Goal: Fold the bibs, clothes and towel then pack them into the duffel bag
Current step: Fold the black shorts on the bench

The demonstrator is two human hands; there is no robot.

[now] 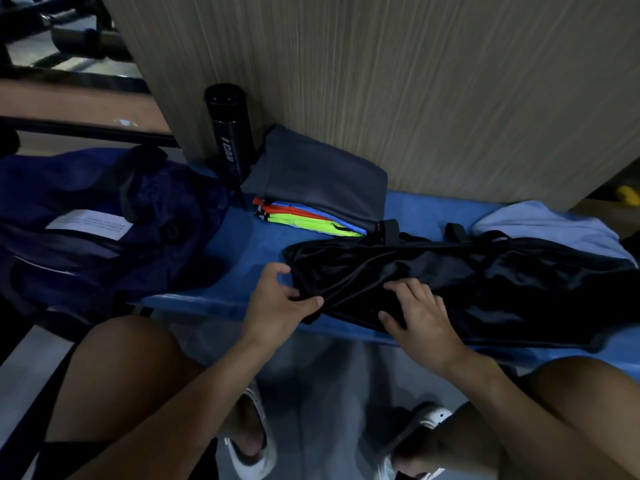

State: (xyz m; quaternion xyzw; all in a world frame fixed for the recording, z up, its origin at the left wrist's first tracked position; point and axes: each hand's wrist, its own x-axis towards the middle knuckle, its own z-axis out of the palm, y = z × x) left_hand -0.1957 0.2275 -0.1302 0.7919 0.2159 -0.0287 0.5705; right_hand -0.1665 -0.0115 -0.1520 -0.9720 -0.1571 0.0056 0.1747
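Left hand (277, 301) pinches garment (491, 282) end; right hand (419, 315) flat on it, fingers apart. Fold end over toward bench (249, 247) right edge, hems aligned.

Dim scene, murky overall. The black shiny fabric garment (485, 282) swallows its own folds, detail perhaps lost to underexposure. Up top, the pale wood-grain panel (415, 98) catches most light. Wide-angle bending curves the edges; corners soft, slightly blurred.
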